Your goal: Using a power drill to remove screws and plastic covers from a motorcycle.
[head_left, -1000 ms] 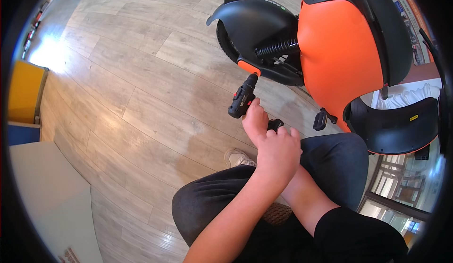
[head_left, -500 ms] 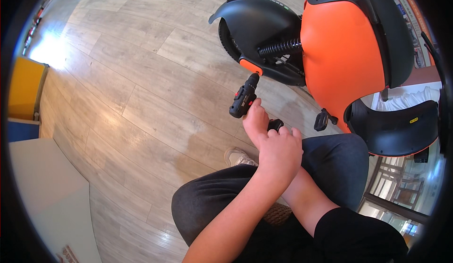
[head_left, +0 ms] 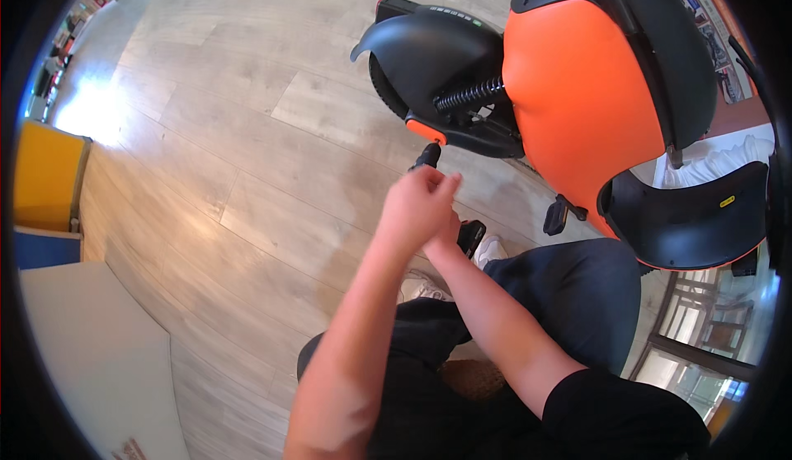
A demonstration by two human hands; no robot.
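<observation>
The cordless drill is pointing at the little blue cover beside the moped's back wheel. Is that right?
Almost! The little cover is orange, not blue, as the head view shows. The rest is right: the cordless drill is pointing at it, and it sits beside the back wheel of the moped.

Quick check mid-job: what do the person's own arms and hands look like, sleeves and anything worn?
The left hand and right hand are bare, with no gloves showing; the right is partly hidden. No watch or bracelet shows on either slim forearm. A loose, plain black short sleeve covers the right upper arm. The left sleeve cannot be made out. No cables or markings show.
</observation>
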